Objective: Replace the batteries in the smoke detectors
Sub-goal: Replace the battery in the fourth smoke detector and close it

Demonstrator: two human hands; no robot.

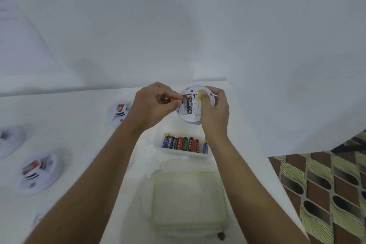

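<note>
My right hand [214, 111] grips a round white smoke detector [206, 117] above the table, its back side turned up toward me. One black battery [189, 104] sits in the open compartment. My left hand [153, 105] pinches a red battery [175, 99] at the compartment's left edge. Below the hands, a white tray [186, 153] holds several loose batteries [183, 142] in red, green, blue and black.
Three other smoke detectors lie back-up on the white table at left [119, 112], [38, 172], [9, 140]. A clear lidded container with a green rim [189, 200] stands near me. The table's right edge drops to a patterned floor [326, 194]. A white wall rises behind.
</note>
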